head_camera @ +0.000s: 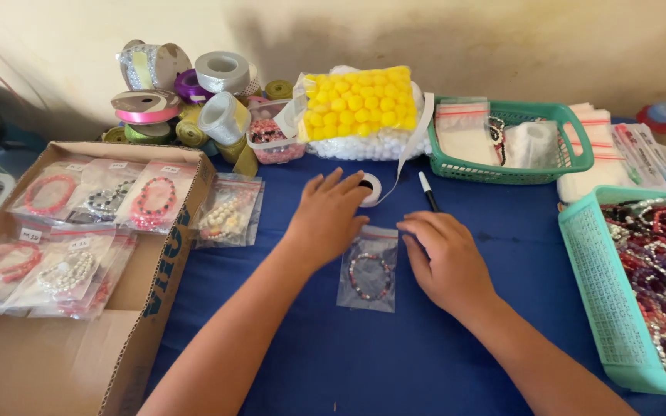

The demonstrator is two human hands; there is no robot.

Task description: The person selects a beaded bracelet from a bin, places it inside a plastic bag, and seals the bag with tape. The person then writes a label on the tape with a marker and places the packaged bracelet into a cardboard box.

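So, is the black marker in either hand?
No, the black marker lies on the blue cloth beyond the right hand, untouched.

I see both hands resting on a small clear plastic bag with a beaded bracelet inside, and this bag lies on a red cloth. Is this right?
Not fully. The head view shows the left hand and the right hand on the small clear plastic bag with a beaded bracelet inside, but the cloth under it is blue, not red.
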